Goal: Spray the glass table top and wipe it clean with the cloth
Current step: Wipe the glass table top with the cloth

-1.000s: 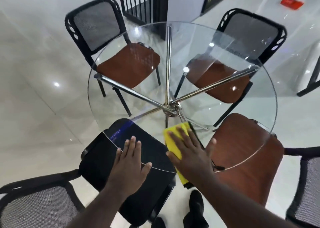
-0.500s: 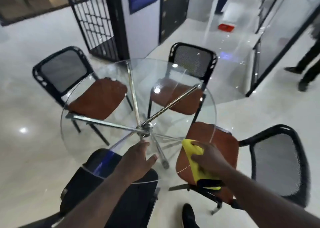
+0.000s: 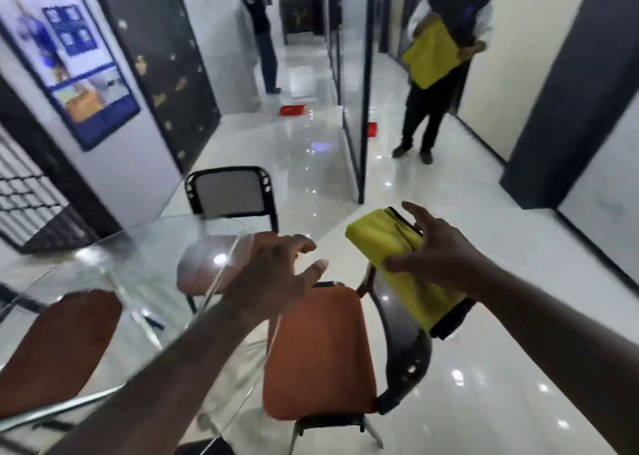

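Yellow fabric with a dark trim, the cloth (image 3: 397,257) is pinched between the thumb and the spread fingers of the right hand (image 3: 437,252). It is folded over and hangs below the palm. It is in the air, off the glass, to the right of the table and above the curved black back of the nearest chair (image 3: 318,357), which has an orange seat.

The left hand (image 3: 273,274) is over the right rim of the glass table top (image 3: 138,281), fingers loosely bent and apart, holding nothing. Motion blur hides whether it touches the glass.

Through the glass show chrome legs and a second orange seat (image 3: 58,344). A mesh-backed chair (image 3: 230,195) stands at the far side.

Beyond, on the glossy white floor, a person (image 3: 432,115) stands holding up another yellow cloth. A second person (image 3: 264,50) stands further down the corridor, near a red object (image 3: 292,109) on the floor. A blue-framed poster (image 3: 69,60) hangs on the left wall.
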`<action>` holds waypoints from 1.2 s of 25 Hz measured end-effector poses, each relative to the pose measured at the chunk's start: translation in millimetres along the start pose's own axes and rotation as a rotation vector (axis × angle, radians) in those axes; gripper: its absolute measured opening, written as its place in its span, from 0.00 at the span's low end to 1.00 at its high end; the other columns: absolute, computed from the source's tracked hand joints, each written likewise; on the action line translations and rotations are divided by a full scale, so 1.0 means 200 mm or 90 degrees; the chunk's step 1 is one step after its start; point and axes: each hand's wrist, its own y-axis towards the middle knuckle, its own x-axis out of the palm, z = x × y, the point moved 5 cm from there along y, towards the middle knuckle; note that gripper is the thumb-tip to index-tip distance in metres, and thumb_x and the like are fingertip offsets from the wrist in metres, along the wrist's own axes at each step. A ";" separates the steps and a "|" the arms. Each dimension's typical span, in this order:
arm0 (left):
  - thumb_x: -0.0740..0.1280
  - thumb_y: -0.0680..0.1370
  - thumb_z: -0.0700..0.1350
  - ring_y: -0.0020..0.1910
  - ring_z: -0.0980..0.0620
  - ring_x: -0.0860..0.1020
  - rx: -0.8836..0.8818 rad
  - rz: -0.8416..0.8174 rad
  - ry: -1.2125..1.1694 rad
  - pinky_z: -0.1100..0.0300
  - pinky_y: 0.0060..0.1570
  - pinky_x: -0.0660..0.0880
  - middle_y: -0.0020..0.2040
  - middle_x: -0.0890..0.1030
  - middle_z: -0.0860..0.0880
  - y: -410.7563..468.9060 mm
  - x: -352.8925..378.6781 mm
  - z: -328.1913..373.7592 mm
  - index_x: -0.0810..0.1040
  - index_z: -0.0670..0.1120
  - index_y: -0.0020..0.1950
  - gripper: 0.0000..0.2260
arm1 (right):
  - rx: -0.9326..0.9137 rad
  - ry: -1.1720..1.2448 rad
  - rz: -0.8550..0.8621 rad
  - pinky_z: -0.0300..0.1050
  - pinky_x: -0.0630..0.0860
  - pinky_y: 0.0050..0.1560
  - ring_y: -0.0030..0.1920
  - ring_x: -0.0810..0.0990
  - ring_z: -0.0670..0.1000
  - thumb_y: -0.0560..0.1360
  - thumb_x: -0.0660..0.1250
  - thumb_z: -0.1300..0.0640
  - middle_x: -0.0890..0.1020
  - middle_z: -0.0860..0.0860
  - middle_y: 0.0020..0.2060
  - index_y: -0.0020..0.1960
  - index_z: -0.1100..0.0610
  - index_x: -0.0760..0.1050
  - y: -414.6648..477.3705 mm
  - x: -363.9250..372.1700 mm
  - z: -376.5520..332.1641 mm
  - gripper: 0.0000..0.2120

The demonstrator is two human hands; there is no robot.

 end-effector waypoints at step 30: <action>0.69 0.78 0.65 0.67 0.54 0.76 -0.011 0.043 0.104 0.53 0.66 0.74 0.66 0.81 0.57 2.80 0.88 0.96 0.78 0.55 0.68 0.23 | -0.132 -0.056 -0.068 0.47 0.73 0.45 0.53 0.77 0.53 0.67 0.85 0.42 0.75 0.47 0.56 0.80 0.43 0.58 2.59 -1.54 0.74 0.51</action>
